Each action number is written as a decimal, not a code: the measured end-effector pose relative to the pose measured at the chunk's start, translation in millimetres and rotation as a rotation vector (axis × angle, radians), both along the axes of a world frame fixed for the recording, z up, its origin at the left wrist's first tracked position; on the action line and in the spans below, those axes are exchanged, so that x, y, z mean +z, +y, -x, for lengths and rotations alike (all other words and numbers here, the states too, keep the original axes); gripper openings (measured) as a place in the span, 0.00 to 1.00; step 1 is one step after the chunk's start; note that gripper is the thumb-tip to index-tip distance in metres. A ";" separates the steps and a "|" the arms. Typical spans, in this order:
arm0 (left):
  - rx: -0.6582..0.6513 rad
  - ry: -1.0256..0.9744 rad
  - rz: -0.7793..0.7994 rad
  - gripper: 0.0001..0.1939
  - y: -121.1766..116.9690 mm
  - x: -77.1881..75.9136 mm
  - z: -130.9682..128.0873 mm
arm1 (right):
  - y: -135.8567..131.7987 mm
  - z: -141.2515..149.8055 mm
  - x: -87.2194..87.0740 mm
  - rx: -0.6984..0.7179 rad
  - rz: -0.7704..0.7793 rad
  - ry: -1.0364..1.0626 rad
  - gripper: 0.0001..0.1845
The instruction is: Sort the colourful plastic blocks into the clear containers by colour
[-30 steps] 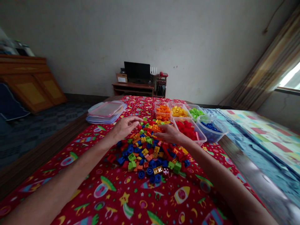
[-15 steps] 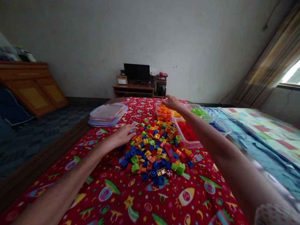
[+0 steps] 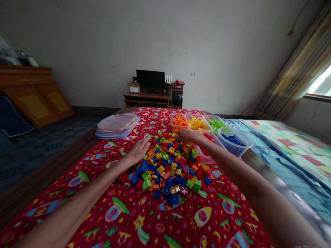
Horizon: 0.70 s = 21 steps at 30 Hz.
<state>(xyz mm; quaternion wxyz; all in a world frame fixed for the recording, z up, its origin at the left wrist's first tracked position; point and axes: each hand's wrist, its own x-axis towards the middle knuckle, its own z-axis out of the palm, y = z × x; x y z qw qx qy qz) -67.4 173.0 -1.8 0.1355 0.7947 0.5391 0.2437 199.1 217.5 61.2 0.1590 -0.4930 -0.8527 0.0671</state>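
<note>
A pile of mixed building blocks (image 3: 168, 165) in red, blue, yellow, green and orange lies loose on the tablecloth. My left hand (image 3: 139, 151) rests at the pile's left edge, fingers stretched out flat, touching the nearest blocks. Over the far edge of the pile is my right hand (image 3: 188, 135), its fingers reaching left and holding nothing that I can see. Just beyond it stand a clear box of orange blocks (image 3: 179, 121) and a box of yellow blocks (image 3: 198, 124). My right forearm partly hides the box of red blocks (image 3: 205, 158).
Green blocks (image 3: 216, 124) fill another box at the back right, and a round tub (image 3: 244, 146) holds blue ones. Stacked lids (image 3: 117, 124) lie at the left on the red patterned tablecloth (image 3: 144, 220). A bed (image 3: 292, 155) adjoins the table's right side.
My right hand has come down and nearer, from above the boxes to the pile's far edge, uncovering the yellow blocks. My left hand has barely shifted, its fingers now flatter.
</note>
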 end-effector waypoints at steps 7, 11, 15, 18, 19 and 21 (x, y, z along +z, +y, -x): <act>-0.032 -0.172 0.036 0.40 3.3 -3.1 -6.4 | -33.9 26.8 25.0 0.121 0.131 -0.424 0.16; -0.015 -0.232 0.009 0.40 9.1 -6.6 -5.3 | -24.9 26.9 36.8 0.013 0.019 -0.406 0.16; -0.020 -0.205 -0.028 0.39 11.0 -6.7 -2.2 | 0.4 36.6 22.9 0.031 0.026 -0.271 0.18; -0.015 -0.154 -0.059 0.38 9.2 -5.6 0.3 | 16.0 51.6 7.8 0.157 0.052 -0.215 0.22; -0.018 -0.141 -0.070 0.37 8.7 -5.5 1.2 | 20.0 56.6 3.2 0.187 0.059 -0.216 0.24; -0.036 -0.121 -0.080 0.36 8.0 -5.7 3.3 | 25.3 64.7 -4.9 0.229 0.076 -0.252 0.24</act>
